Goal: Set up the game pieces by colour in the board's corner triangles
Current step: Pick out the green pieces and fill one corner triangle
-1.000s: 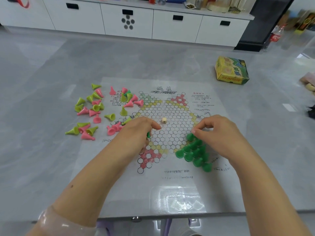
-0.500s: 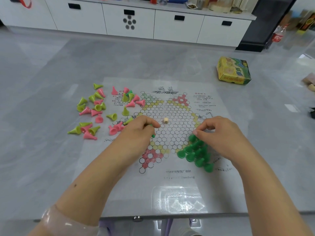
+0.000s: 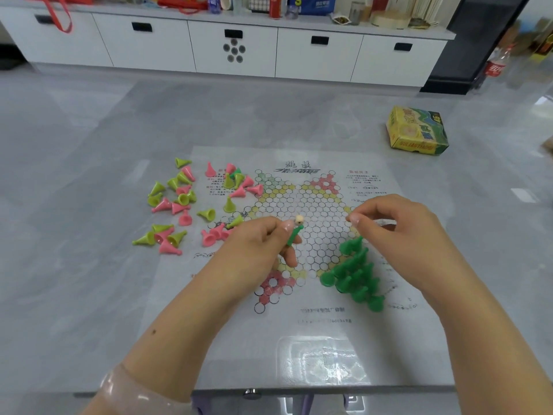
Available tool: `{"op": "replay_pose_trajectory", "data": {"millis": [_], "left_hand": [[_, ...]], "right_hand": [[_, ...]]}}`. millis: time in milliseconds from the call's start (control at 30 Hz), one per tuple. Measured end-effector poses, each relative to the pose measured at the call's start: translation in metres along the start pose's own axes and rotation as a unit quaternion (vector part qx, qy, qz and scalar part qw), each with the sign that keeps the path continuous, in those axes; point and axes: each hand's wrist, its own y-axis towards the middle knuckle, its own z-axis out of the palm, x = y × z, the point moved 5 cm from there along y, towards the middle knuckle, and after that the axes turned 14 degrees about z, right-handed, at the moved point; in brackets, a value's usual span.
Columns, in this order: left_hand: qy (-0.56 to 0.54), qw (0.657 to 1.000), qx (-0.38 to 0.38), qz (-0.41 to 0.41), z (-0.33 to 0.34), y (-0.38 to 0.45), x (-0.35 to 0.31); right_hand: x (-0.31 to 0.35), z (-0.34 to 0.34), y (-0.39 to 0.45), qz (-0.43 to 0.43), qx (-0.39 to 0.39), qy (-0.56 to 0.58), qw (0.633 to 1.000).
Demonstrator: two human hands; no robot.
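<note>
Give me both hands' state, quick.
Left hand: holding one dark green piece.
Right hand: fingertips pinched above the green cluster; whether it holds anything cannot be told.

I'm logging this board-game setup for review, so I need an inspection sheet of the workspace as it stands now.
Surface: grey marble-look table under a printed paper hexagon-grid game board.
Job's things: dark green cone pieces stand clustered on the near-right triangle; pink and yellow-green cone pieces lie scattered left of the grid; one dark green cone piece is held.
Clutter: small cream die on the grid; yellow and green cardboard box far right.
Hands: left hand pinches the held piece; right hand pinches fingertips above the cluster, contents unclear.
Cables: nothing seen.
Surroundings: white drawer cabinet topped with bottles.
</note>
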Motion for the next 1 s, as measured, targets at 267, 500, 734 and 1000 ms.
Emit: {"op": "replay_pose_trajectory", "data": {"millis": [267,500,734,1000], "left_hand": [[0.009,1.000,-0.014,-0.007,-0.002,0.001,0.005],[0.023,1.000,-0.010,0.002,0.001,0.002,0.005],[0.024,1.000,-0.007,0.002,-0.001,0.001,0.003],[0.023,1.000,-0.007,0.008,-0.002,0.001,0.002]], "right_hand": [[-0.009,-0.002,0.003,-0.002,-0.001,-0.099,0.995],[-0.011,0.009,0.007,0.006,0.010,-0.153,0.988],[-0.010,0.012,0.008,0.018,0.016,-0.155,0.988],[-0.012,0.016,0.011,0.012,0.007,-0.163,0.987]]}}
